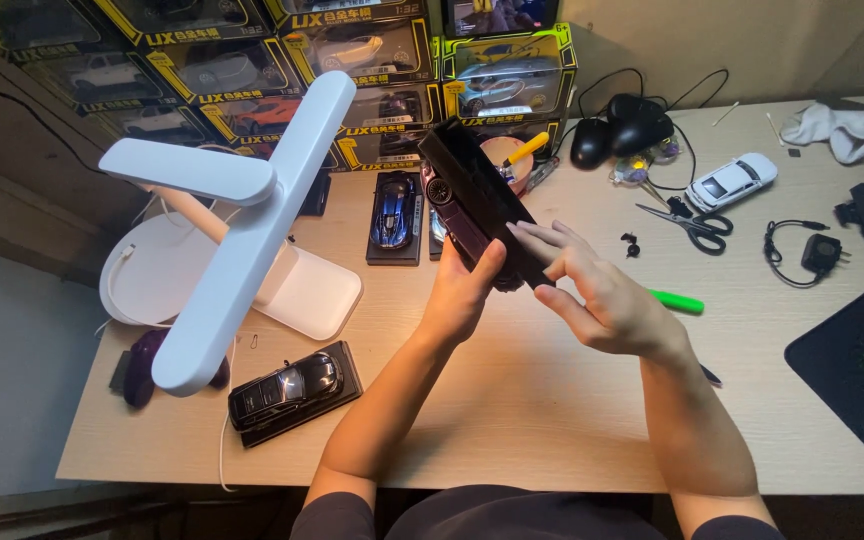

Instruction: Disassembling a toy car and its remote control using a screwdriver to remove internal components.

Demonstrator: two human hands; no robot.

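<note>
Held up above the middle of the wooden desk (512,400), a dark model car on a black base (477,200) is gripped from below by the left hand (462,295), whose thumb is pressed against its near end and whose fingers are wrapped behind it. The right hand (592,295) is laid against the base's right edge with its fingers stretched out flat, touching but not closed round it. A green marker (677,301) is seen just beyond the right hand. A black model car on a plinth (292,390) is placed near the desk's front left corner, beside a white desk lamp (242,230). A blue model car (394,212) is set toward the back edge, and scissors (687,222) and a white model car (732,181) toward the back right.
</note>
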